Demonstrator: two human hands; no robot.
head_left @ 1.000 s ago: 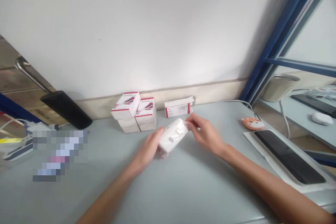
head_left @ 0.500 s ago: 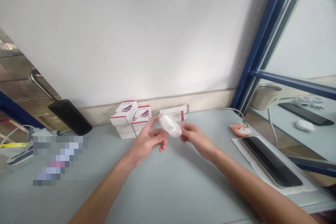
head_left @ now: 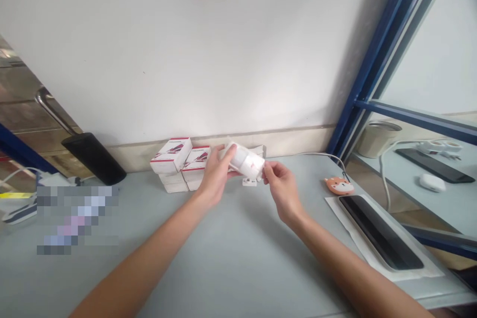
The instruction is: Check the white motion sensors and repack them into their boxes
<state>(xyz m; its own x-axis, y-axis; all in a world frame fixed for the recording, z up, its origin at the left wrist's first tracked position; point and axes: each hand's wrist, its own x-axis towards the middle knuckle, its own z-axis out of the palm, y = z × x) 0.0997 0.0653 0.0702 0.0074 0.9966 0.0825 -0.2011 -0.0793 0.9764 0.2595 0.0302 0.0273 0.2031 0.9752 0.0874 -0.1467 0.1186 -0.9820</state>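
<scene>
Above the table, my left hand [head_left: 218, 171] grips a white rounded device [head_left: 246, 160], with the thumb across its upper left end. A clear plastic wrap seems to cover the device, and small red marks show near its lower right end. At that end the fingertips of my right hand [head_left: 281, 186] pinch the edge of the wrap or device; which one, I cannot tell. Behind the device lies a white and red box [head_left: 258, 150], mostly hidden. A small white piece [head_left: 249, 182] shows just below it. Left of my left hand are several stacked white and red boxes [head_left: 171, 155].
A black cylinder with a metal handle [head_left: 95, 159] leans at the back left. On the right, an orange animal-face case [head_left: 340, 186] sits by a dark phone [head_left: 380, 231] on a white sheet. A blue-framed mirror [head_left: 352, 109] stands behind them.
The device has been turned over in my hands, so a flatter, marked face shows instead of its smooth rounded side. My left thumb now lies over its top. The view has shifted slightly.
</scene>
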